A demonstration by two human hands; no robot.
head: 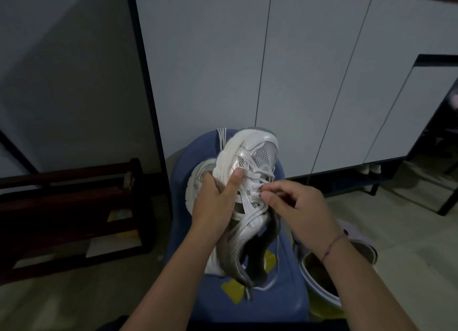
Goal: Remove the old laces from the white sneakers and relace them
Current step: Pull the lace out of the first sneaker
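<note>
A white mesh sneaker (250, 157) stands tilted, toe up and away from me, on a blue plastic stool (280, 296). My left hand (215, 202) grips its left side, thumb pressed on the upper beside the eyelets. My right hand (295, 207) pinches the white lace (260, 179) at the middle eyelets with thumb and forefinger. A second white sneaker (200, 174) lies partly hidden behind the first and my left hand. Loose lace strands (221, 135) hang over the stool's far edge.
White cabinet doors (309, 70) with a dark frame stand right behind the stool. A dark wooden rack (74, 207) sits on the floor at the left. A round bin (319, 278) stands by the stool's right side. Yellow tape patches (233, 291) mark the stool.
</note>
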